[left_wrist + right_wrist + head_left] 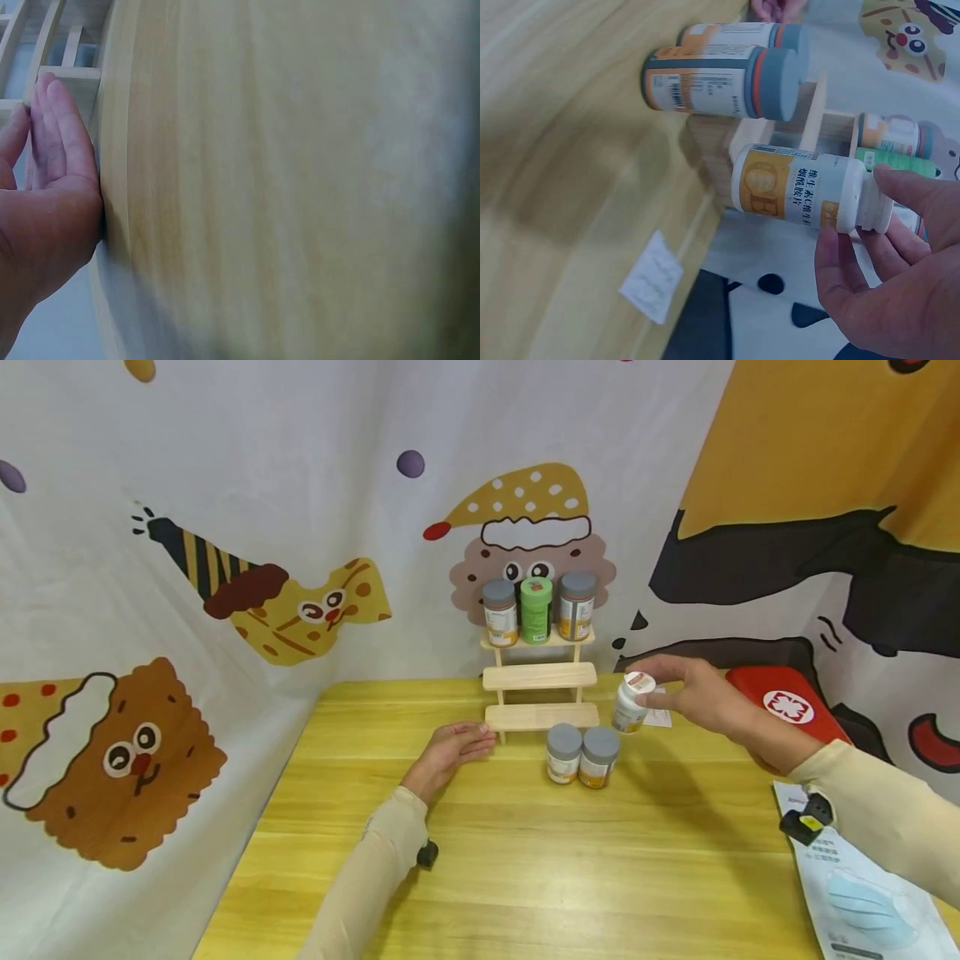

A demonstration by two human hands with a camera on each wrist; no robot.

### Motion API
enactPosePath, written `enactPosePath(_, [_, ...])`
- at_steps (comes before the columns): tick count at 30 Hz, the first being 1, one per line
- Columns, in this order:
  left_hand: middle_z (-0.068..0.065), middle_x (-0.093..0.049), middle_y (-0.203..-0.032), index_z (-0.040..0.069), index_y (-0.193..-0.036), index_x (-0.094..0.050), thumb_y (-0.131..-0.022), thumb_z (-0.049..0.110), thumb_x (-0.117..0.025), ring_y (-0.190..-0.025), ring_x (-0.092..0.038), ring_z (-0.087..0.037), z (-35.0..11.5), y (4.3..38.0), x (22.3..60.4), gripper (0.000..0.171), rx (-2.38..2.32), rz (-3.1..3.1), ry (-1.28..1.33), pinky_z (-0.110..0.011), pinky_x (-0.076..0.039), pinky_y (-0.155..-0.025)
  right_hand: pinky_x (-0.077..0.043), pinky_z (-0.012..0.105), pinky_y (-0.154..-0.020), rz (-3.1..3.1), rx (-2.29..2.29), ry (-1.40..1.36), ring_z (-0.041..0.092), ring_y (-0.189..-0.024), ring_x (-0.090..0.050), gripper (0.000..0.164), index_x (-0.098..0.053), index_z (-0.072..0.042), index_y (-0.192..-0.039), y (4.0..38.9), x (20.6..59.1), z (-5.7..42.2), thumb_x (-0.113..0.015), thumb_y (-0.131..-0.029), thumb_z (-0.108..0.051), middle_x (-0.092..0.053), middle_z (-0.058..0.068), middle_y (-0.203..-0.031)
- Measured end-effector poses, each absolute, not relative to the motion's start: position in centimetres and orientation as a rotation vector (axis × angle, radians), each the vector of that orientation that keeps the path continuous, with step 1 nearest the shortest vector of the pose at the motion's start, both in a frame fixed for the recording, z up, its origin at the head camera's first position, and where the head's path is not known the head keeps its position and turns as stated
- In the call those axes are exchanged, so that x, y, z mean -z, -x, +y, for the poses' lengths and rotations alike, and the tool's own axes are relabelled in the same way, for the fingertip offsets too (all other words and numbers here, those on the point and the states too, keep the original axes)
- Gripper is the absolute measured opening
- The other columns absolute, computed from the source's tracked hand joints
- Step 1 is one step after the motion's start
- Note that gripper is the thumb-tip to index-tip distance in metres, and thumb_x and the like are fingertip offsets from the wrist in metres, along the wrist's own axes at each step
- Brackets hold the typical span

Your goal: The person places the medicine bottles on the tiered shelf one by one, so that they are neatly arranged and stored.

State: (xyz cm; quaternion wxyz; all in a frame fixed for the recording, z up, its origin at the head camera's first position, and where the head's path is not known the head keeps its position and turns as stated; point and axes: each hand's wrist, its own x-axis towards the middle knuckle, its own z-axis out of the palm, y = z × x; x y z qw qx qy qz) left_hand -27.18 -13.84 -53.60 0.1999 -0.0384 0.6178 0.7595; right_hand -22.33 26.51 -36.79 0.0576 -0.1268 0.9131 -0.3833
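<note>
One white bottle (pixel 630 710) pinched by the right hand (pixel 701 693), just right of the wooden rack (pixel 542 718).
Hands apart: right clamps the bottle's cap end; left hand (pixel 447 750), fingers straight, sits at the rack's lower left end, contact unclear. Step reads as a bottle carry; next move likely calls for a steady pinch, clear of the grey-lidded jars (pixel 564 766).

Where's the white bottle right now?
In the head view, the white bottle is in the right hand's grip, just right of the wooden rack.
</note>
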Motion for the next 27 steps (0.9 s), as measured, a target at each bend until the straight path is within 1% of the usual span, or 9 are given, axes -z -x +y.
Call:
enactPosePath(5, [-0.009,-0.081,-0.111,0.001,-0.121,-0.07,-0.104,0.015,-0.069,-0.099,-0.079,-0.017,-13.9,27.3,53.4,0.022,-2.111,1.738,0.105,-0.033,-0.067,-0.094,-0.051,0.055,-0.11,2.779,1.167,0.405,0.037,-0.133,-0.061,0.049,-0.063,-0.013,-0.144,23.2,35.7,25.3,-0.078,-0.099,-0.024,-0.068,0.018,-0.142])
enactPosePath(8, [-0.009,-0.081,-0.112,0.0,-0.123,-0.07,-0.104,0.015,-0.069,-0.101,-0.079,-0.018,-13.9,27.1,53.3,0.024,-2.102,1.732,0.115,-0.035,-0.066,-0.097,-0.053,0.057,-0.11,2.765,1.172,0.436,0.036,-0.133,-0.062,0.05,-0.063,-0.012,-0.144,23.8,35.5,24.4,-0.078,-0.099,-0.026,-0.068,0.016,-0.142])
enactPosePath(11, [-0.009,-0.081,-0.112,0.0,-0.125,-0.069,-0.104,0.015,-0.069,-0.102,-0.079,-0.018,-13.9,27.0,53.2,0.026,-2.098,1.729,0.122,-0.035,-0.066,-0.098,-0.056,0.052,-0.107,2.762,1.178,0.469,0.034,-0.128,-0.066,0.048,-0.064,-0.012,-0.142,24.6,35.3,23.1,-0.078,-0.098,-0.025,-0.071,0.016,-0.138])
enactPosePath(15, [-0.011,-0.081,-0.113,0.0,-0.125,-0.07,-0.104,0.015,-0.07,-0.102,-0.079,-0.018,-13.9,27.0,53.4,0.026,-2.106,1.722,0.129,-0.035,-0.066,-0.097,-0.058,0.048,-0.1,2.8,1.17,0.53,0.032,-0.124,-0.067,0.046,-0.067,-0.012,-0.141,25.6,34.9,21.4,-0.078,-0.098,-0.025,-0.073,0.014,-0.133])
enactPosePath(19, [-0.009,-0.081,-0.111,0.0,-0.124,-0.07,-0.103,0.015,-0.071,-0.1,-0.079,-0.017,-14.0,27.1,53.6,0.026,-2.119,1.713,0.129,-0.035,-0.067,-0.095,-0.059,0.051,-0.097,2.839,1.175,0.57,0.033,-0.123,-0.067,0.044,-0.069,-0.014,-0.139,26.3,34.0,19.7,-0.079,-0.098,-0.024,-0.074,0.013,-0.13])
enactPosePath(22, [-0.007,-0.082,-0.107,0.0,-0.124,-0.07,-0.103,0.015,-0.07,-0.099,-0.08,-0.017,-13.9,27.2,53.7,0.025,-2.13,1.705,0.128,-0.033,-0.067,-0.093,-0.059,0.049,-0.094,2.858,1.188,0.595,0.033,-0.121,-0.068,0.042,-0.07,-0.014,-0.137,26.8,33.4,18.5,-0.08,-0.097,-0.023,-0.075,0.013,-0.128])
enactPosePath(27, [-0.006,-0.082,-0.105,-0.001,-0.123,-0.07,-0.104,0.014,-0.069,-0.096,-0.08,-0.016,-13.8,27.3,53.6,0.024,-2.142,1.683,0.125,-0.032,-0.068,-0.09,-0.059,0.049,-0.092,2.877,1.188,0.614,0.03,-0.118,-0.068,0.043,-0.069,-0.017,-0.137,27.6,33.0,16.9,-0.08,-0.097,-0.026,-0.074,0.01,-0.126])
